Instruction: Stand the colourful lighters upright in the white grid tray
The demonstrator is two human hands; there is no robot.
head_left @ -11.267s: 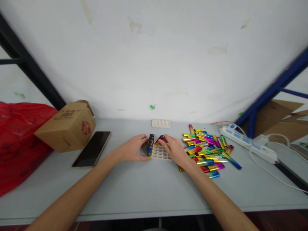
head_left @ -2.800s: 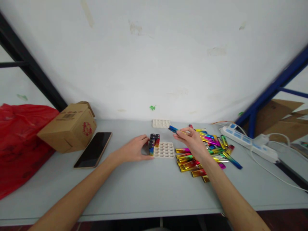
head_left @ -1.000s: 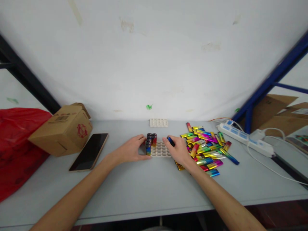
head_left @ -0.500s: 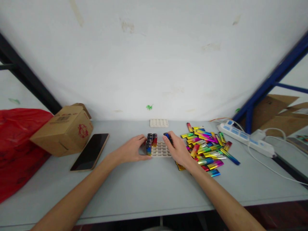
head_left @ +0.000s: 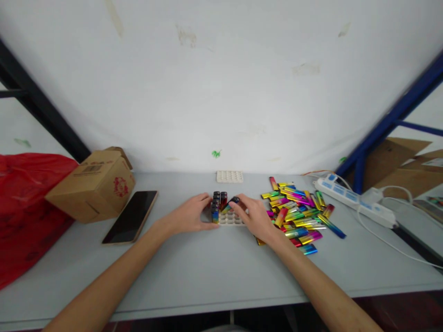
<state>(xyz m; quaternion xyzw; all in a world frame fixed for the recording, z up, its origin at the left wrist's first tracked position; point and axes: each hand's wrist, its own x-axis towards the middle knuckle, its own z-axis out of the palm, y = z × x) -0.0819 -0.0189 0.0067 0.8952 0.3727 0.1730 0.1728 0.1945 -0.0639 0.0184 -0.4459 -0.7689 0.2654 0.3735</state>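
A white tray with round holes (head_left: 231, 220) lies at the middle of the grey table (head_left: 207, 263). Several rainbow-coloured lighters (head_left: 217, 205) stand upright in its left columns. My left hand (head_left: 188, 215) rests against the tray's left side, fingers curled round the standing lighters. My right hand (head_left: 252, 216) is closed on one lighter (head_left: 231, 204), tilted with its dark cap up, over the tray just right of the standing ones. A heap of loose lighters (head_left: 299, 211) lies right of my right hand.
A second white tray (head_left: 230, 176) lies by the wall. A black phone (head_left: 130, 216), a cardboard box (head_left: 95, 184) and a red plastic bag (head_left: 24, 207) are on the left. A white power strip (head_left: 353, 201) with cable lies on the right, beside a blue frame post (head_left: 387, 124).
My right hand picked a lighter from the heap and has carried it leftward to the tray, now tilted next to the standing ones. More lighters stand than 11 seconds ago. My left hand stayed put.
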